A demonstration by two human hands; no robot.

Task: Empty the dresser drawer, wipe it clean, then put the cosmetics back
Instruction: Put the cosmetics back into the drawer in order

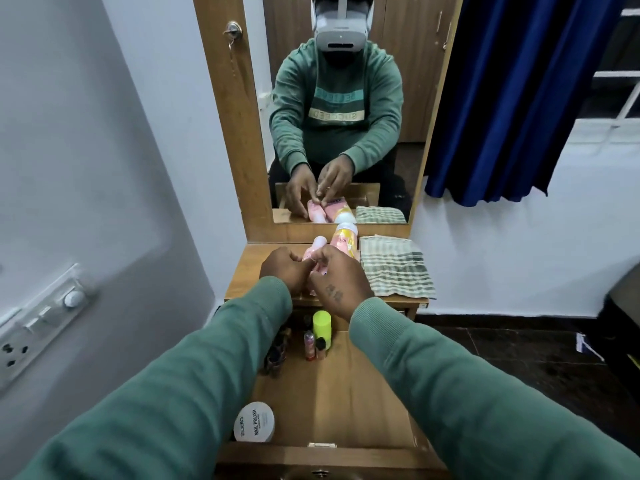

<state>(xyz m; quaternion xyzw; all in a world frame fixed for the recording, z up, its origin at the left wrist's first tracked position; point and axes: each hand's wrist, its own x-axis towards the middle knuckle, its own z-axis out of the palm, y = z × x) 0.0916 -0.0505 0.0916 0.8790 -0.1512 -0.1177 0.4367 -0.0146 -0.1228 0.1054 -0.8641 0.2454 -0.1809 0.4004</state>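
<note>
The wooden drawer (pixel 367 403) is pulled out below me. In it stand a lime-green bottle (pixel 322 329), small lipstick-like tubes (pixel 313 344), dark nail-polish bottles (pixel 277 355) and a white round tub marked NAIL POLISH (pixel 254 421). On the dresser top (pixel 249 271) lie a pink bottle (pixel 317 249) and a yellow-and-pink bottle (pixel 344 239). My left hand (pixel 284 270) and my right hand (pixel 337 280) meet over the pink bottle with their fingertips pinched together. Whether they grip it or a smaller item is hidden.
A green-and-white striped cloth (pixel 394 266) lies folded on the dresser top's right side. A mirror (pixel 339 109) rises behind it. A white wall with a switch panel (pixel 38 327) is close on the left, and a blue curtain (pixel 512 98) hangs on the right.
</note>
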